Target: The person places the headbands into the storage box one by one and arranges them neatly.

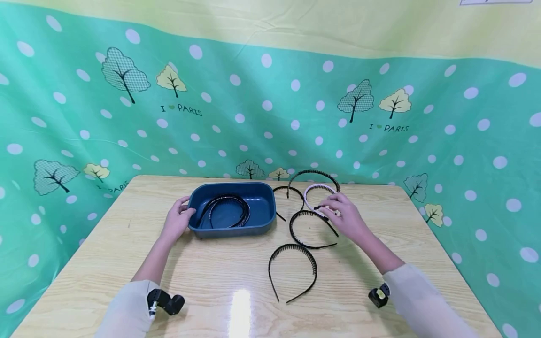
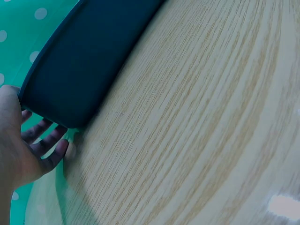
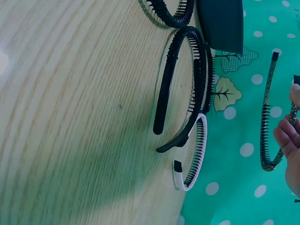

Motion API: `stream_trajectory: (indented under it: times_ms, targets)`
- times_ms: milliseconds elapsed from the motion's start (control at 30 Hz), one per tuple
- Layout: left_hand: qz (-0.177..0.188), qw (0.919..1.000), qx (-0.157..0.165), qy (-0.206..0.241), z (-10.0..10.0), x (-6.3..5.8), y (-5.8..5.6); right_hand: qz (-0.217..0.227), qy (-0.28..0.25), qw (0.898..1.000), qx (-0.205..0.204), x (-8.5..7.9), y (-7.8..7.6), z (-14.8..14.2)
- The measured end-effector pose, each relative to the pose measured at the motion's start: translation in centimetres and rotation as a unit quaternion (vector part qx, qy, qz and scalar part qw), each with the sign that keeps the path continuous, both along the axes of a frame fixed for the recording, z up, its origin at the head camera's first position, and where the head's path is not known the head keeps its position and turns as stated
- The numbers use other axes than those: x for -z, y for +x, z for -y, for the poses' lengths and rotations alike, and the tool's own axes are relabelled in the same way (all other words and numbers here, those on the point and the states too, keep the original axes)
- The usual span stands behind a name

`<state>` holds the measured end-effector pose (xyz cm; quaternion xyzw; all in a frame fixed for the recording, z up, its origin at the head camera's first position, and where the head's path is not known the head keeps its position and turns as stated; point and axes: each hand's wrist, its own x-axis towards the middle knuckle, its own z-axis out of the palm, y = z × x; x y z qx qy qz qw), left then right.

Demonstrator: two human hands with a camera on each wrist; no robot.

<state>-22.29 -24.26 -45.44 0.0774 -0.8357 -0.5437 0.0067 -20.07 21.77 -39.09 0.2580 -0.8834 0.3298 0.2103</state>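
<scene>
My right hand [image 1: 344, 213] is mostly closed, thumb and fingers pinching one leg of a dark, glittery, toothed headband [image 3: 264, 136] near its tip; the band is clear of the table, its arch and other leg hanging free. My left hand [image 1: 177, 219] is partly open around the end of a dark blue, rectangular tub [image 1: 232, 233], thumb at the rim and fingers spread along the outer wall; dark headbands [image 1: 245, 217] lie inside it. Holding by one leg lets the hoop swing, I judge, so a firm pinch and a slow wrist would serve me best. Its teeth could snag the pale, black-tipped headband [image 3: 204, 149] lying close by, or the black, toothed headband [image 1: 290, 230] in front of that, so I should clear both with some height. With my left hand, light pressure at the rim should be enough to steady the tub.
</scene>
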Motion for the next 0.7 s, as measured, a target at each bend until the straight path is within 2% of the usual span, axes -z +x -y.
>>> stream_trajectory:
  times_ms: [167, 500, 700]
  targets:
    - [0.001, 1.0, -0.002, 0.003, 0.0, 0.0, 0.0, -0.017, -0.008, 1.0, -0.012, 0.1, -0.1, 0.5]
    - [0.0, 1.0, -0.002, 0.006, 0.0, -0.1, 0.0, 0.0, -0.011, 1.0, -0.03, -0.1, -0.4, 1.5]
    - [-0.005, 1.0, -0.001, 0.004, 0.0, 0.0, 0.0, -0.005, -0.01, 0.999, -0.039, 0.0, -0.5, 2.4]
